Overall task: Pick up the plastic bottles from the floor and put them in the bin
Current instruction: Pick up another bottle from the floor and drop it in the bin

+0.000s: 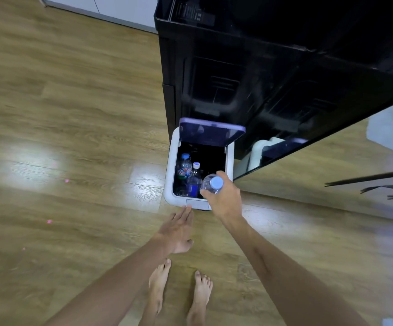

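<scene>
A white bin (pixel 170 161) stands on the wooden floor with its purple lid (pixel 210 131) flipped up. Inside it stand two clear plastic bottles with blue caps, one with a red and green label (pixel 183 169) and one with a blue label (pixel 194 180). My right hand (pixel 226 196) grips a clear bottle with a light blue cap (pixel 212 184) over the bin's front right corner. My left hand (pixel 178 228) hovers flat and open, fingers together, just in front of the bin's front edge, holding nothing.
A tall black cabinet (pixel 273 67) rises right behind the bin. A mirrored panel (pixel 320 180) runs along the right. My bare feet (pixel 179 295) stand on the wooden floor (pixel 61 125) below the bin. White furniture edge at the top left.
</scene>
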